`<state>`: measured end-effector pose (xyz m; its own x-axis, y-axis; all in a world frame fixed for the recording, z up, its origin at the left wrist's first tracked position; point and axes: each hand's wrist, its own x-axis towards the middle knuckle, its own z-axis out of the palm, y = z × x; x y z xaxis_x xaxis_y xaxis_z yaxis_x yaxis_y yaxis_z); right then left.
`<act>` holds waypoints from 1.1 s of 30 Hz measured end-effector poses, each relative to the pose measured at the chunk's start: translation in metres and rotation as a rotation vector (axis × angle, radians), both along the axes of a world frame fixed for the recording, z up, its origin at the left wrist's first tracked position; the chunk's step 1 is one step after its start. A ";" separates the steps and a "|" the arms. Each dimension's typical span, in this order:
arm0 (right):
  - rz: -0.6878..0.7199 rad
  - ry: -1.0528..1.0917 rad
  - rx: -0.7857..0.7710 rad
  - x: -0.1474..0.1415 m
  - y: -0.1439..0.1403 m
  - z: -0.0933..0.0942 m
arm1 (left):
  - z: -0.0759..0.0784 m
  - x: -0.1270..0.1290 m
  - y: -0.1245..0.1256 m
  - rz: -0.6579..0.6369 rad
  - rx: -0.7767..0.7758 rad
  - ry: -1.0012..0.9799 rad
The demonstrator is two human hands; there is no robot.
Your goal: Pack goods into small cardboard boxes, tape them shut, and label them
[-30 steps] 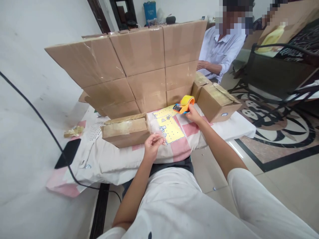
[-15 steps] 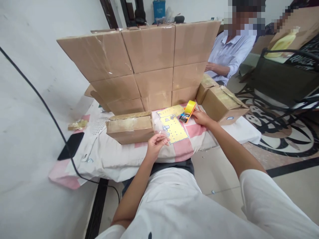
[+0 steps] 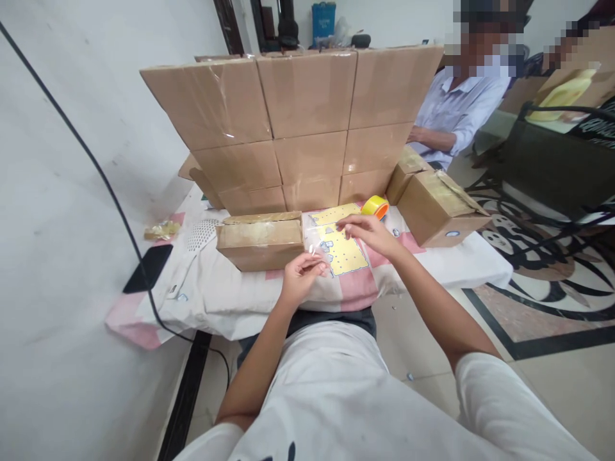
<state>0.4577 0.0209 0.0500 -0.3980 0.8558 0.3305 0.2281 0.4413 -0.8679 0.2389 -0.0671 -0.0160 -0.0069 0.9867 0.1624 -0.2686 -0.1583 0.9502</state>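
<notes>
My left hand pinches a strip of clear tape by its lower end, beside the right end of a closed cardboard box. The strip rises from the fingertips, hard to make out against the cloth. My right hand hovers over the yellow printed patch of the cloth. Its fingers are loosely bent and apart, with nothing visible in them. Just beyond that hand a yellow and orange tape dispenser rests on the table.
Stacked cardboard boxes form a wall at the back. More boxes stand at the right end of the cloth-covered table. A phone and a black cable are on the left. Another person sits behind, right.
My right hand has let go of the tape dispenser and moved left, toward my left hand. The dispenser now lies on the table. My left hand still holds the strip.
</notes>
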 end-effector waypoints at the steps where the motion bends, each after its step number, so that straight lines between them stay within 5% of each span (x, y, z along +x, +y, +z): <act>1: 0.075 -0.013 -0.007 -0.015 -0.007 0.009 | 0.001 -0.001 -0.002 0.003 0.010 0.014; 5: 0.201 -0.097 0.082 -0.056 -0.021 0.032 | 0.004 -0.010 -0.009 0.010 0.026 0.075; 11: 0.207 -0.146 0.213 -0.084 -0.014 0.045 | 0.020 -0.034 -0.015 0.160 -0.051 0.111; 18: 0.229 -0.103 0.167 -0.122 -0.004 0.054 | 0.049 -0.064 -0.025 0.300 -0.122 0.158; 25: 0.307 -0.062 0.087 -0.177 0.015 0.056 | 0.057 -0.108 -0.025 0.498 -0.084 0.223; 28: 0.348 -0.123 0.126 -0.212 0.029 0.064 | 0.060 -0.135 -0.016 0.603 -0.087 0.352; 33: 0.373 -0.235 0.197 -0.257 0.053 0.070 | 0.068 -0.180 0.002 0.597 -0.146 0.652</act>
<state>0.2006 0.0739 0.1205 -0.7493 0.5708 0.3358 0.2033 0.6809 -0.7036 0.0590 -0.0655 0.0516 -0.4763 0.8593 0.1863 0.4199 0.0361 0.9069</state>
